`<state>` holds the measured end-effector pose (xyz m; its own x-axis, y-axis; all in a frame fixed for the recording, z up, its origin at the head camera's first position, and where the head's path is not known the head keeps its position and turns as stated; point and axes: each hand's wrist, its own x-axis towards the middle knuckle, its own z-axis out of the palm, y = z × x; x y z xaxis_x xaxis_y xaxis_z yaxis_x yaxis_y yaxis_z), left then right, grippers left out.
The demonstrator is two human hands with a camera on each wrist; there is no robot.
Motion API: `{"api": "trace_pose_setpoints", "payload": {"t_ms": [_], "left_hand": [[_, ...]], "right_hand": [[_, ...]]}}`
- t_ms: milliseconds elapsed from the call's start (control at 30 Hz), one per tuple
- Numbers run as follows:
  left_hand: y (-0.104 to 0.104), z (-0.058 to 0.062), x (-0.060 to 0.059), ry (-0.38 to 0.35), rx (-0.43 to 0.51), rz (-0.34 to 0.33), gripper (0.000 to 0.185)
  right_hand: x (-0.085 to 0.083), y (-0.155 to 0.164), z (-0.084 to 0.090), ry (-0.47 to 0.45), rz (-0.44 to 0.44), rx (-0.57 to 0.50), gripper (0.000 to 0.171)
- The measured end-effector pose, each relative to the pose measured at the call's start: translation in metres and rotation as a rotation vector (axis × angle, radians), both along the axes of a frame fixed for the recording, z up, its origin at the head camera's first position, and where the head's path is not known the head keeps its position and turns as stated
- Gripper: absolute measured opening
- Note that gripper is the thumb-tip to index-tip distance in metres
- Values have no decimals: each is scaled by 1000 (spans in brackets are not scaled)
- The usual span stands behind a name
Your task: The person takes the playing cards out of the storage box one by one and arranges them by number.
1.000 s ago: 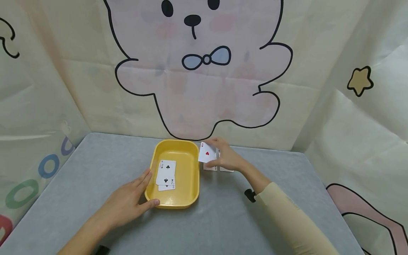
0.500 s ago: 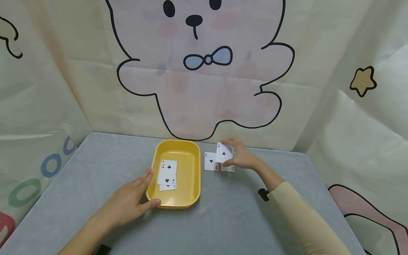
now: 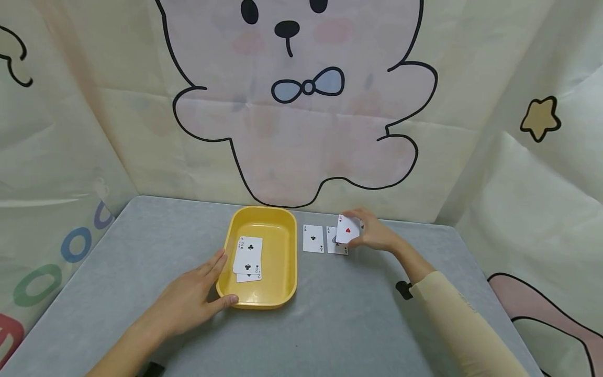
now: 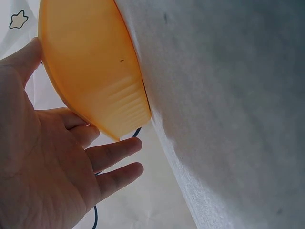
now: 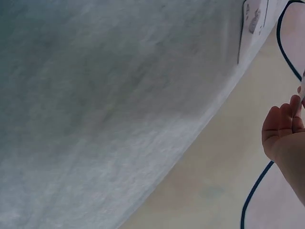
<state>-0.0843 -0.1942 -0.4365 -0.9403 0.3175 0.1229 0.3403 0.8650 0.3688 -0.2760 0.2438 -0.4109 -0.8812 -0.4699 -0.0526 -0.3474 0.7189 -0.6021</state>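
My right hand (image 3: 374, 233) pinches an ace of hearts (image 3: 347, 229) between thumb and fingers, above the table's back edge. Below it lies a playing card (image 3: 332, 247) with a large dark pip, partly covered by the ace. To its left is an ace of clubs (image 3: 313, 239), face up. My left hand (image 3: 195, 293) touches the left side and front corner of a yellow tray (image 3: 278, 267) with spread, mostly straight fingers; in the left wrist view the thumb and fingertips meet the tray's rim. Inside the tray, a two of clubs (image 3: 247, 255) overlaps another card (image 3: 248, 278).
A grey cloth (image 3: 339, 319) covers the table. Behind it hangs a cream backdrop (image 3: 471, 94) with a cartoon bear. More printed fabric stands at the left and right sides.
My right hand has carried the ace of hearts rightward from beside the tray, past the ace of clubs, to the second card's right side. The left hand has stayed at the tray.
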Motion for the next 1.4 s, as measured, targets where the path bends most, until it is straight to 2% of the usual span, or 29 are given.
{"api": "trace_pose_setpoints", "payload": {"t_ms": [367, 567, 833, 1400], "left_hand": [[0, -2, 0, 11, 3, -6, 96], [0, -2, 0, 11, 3, -6, 96], [-1, -3, 2, 15, 10, -4, 97], [-1, -3, 1, 15, 9, -2, 97]], "right_hand": [[-7, 24, -17, -77, -63, -20, 89], [-7, 31, -23, -109, -87, 8, 93], [-10, 36, -31, -98, -74, 20, 93], [-18, 37, -35, 13, 25, 205, 84]]}}
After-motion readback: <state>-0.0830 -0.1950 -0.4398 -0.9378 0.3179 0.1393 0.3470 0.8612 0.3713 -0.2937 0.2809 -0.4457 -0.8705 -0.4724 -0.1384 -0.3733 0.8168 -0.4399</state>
